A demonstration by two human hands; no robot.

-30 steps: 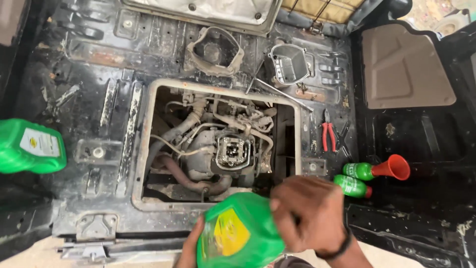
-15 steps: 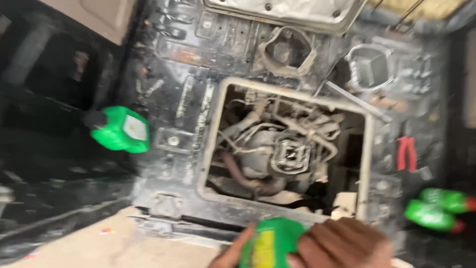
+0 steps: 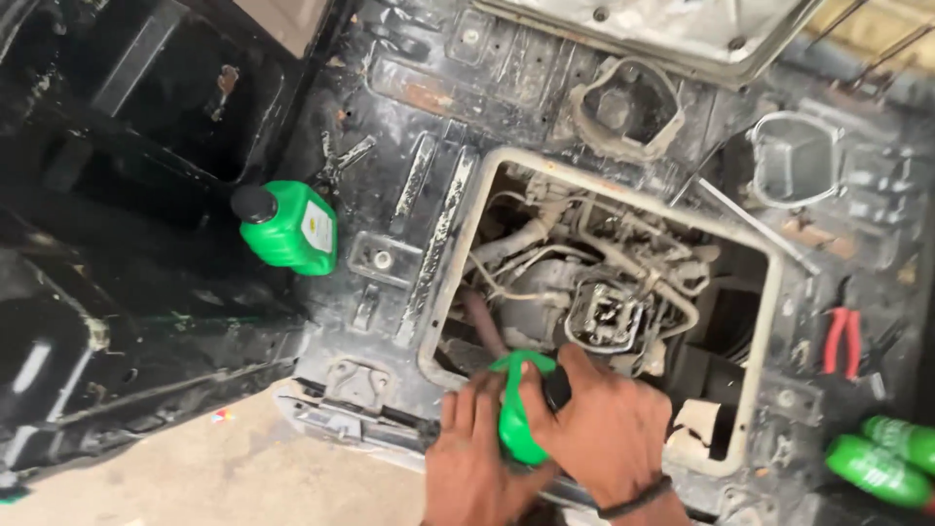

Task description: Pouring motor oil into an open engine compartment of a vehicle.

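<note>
- Your left hand [image 3: 474,458] and right hand [image 3: 606,429] both clasp the green bottle [image 3: 514,414].
- Keep it steady over the engine opening [image 3: 604,302]; twist the cap without tilting.

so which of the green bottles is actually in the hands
The green bottle at the bottom edge of the engine opening, between both hands. The black-capped one lies apart at left; two more lie far right.
</note>
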